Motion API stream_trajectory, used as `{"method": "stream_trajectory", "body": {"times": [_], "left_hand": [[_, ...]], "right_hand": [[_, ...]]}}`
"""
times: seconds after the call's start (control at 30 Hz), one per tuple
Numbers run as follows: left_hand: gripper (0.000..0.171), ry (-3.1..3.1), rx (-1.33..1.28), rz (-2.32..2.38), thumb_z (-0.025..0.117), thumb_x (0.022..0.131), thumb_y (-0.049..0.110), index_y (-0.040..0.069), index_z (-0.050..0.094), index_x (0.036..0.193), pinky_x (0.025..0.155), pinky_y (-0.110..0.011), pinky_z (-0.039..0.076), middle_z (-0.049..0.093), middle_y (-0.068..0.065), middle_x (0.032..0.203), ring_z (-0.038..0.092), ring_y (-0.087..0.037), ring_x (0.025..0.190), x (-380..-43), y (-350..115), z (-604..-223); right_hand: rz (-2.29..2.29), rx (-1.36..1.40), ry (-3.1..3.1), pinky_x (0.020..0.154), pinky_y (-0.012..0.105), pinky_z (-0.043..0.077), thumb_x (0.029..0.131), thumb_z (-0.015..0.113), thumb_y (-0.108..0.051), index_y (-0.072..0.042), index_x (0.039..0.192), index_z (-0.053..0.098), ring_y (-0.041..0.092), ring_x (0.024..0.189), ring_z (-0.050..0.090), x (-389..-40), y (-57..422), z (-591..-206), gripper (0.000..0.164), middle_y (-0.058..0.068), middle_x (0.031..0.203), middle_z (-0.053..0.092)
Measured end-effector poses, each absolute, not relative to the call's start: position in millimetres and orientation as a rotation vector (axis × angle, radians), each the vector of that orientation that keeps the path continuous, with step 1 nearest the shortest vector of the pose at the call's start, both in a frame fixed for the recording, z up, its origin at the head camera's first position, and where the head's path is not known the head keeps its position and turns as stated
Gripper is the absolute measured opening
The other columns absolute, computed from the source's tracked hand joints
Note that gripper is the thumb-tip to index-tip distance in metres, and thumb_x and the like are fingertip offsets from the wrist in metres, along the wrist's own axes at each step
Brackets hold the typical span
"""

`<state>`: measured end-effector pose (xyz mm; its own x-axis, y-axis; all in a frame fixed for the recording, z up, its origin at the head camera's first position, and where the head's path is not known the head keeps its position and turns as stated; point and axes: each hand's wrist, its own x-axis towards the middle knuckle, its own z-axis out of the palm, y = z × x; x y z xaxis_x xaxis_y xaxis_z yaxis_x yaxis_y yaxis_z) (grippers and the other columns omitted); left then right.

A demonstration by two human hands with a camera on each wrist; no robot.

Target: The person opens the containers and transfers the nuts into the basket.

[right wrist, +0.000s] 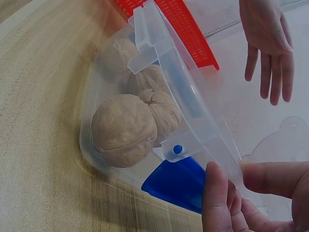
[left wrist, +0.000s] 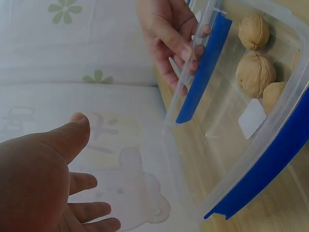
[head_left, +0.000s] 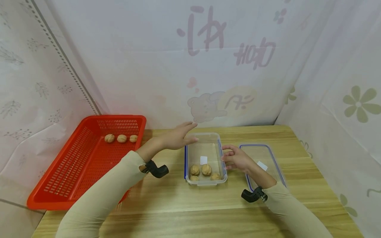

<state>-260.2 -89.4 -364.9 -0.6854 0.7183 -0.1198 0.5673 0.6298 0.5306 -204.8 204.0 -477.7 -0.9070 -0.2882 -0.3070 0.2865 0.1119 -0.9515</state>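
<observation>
A clear plastic food container [head_left: 208,145] with blue side latches stands on the table, several walnuts [head_left: 206,169] gathered at its near end. A white label [left wrist: 252,118] shows inside it. At the container's right side, my right hand [head_left: 238,158] pinches the rim between thumb and fingers [right wrist: 215,198]. My left hand [head_left: 177,136] is raised by the container's far left corner, fingers extended and holding nothing. From the right wrist, that left hand [right wrist: 271,53] appears beyond the container, its fingers pointing down.
A red plastic basket [head_left: 86,195] stands on the left, with three walnuts [head_left: 121,138] showing near its far end. The container's clear lid [head_left: 275,158], edged in blue, lies on the table right of the container, partly under my right forearm. Printed cloth hangs behind the table [head_left: 178,205].
</observation>
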Motion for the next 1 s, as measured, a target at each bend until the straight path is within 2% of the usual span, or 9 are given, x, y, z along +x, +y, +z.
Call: {"method": "stream_trajectory", "body": {"times": [0.27,0.53,0.63,0.83,1.0], "left_hand": [[0.068,2.469,1.093,0.699,0.053,0.107,0.037,-0.003,0.03,0.157,0.122,-0.047,0.024,0.032,-0.022,0.161,0.026,-0.035,0.151,-265,-72,-379],[0.056,2.361,1.12,0.778,0.054,0.107,0.031,-0.002,0.044,0.15,0.116,-0.05,0.036,0.045,-0.019,0.154,0.042,-0.039,0.141,-273,-59,-392],[0.053,2.278,1.083,0.843,0.057,0.106,0.028,-0.002,0.046,0.149,0.113,-0.048,0.04,0.049,-0.019,0.15,0.047,-0.039,0.138,-275,-56,-396],[0.051,2.116,1.021,0.87,0.064,0.102,0.023,-0.001,0.05,0.146,0.105,-0.034,0.048,0.053,-0.019,0.146,0.054,-0.031,0.132,-281,-50,-404],[0.048,2.038,0.962,0.862,0.07,0.099,0.02,0.002,0.055,0.141,0.094,-0.037,0.055,0.053,-0.02,0.146,0.054,-0.032,0.132,-285,-45,-413]], "right_hand": [[-1.847,-0.013,1.982,0.064,0.028,0.06,0.1,0.059,0.002,0.006,0.148,0.034,0.015,0.084,0.062,-205,206,-478,0.054,0.007,0.099,0.059],[-1.845,-0.024,1.976,0.065,0.029,0.06,0.1,0.059,0.001,0.007,0.148,0.034,0.015,0.086,0.062,-206,205,-480,0.054,0.011,0.103,0.06],[-1.847,-0.025,1.973,0.065,0.029,0.06,0.1,0.059,0.001,0.007,0.148,0.033,0.015,0.086,0.062,-206,205,-479,0.055,0.011,0.103,0.06],[-1.847,-0.025,1.975,0.065,0.029,0.06,0.1,0.059,0.001,0.006,0.147,0.033,0.016,0.086,0.062,-206,205,-479,0.055,0.008,0.101,0.06],[-1.853,-0.016,1.967,0.064,0.028,0.06,0.099,0.06,0.001,0.006,0.147,0.034,0.016,0.085,0.062,-206,205,-479,0.055,0.008,0.099,0.061]]}}
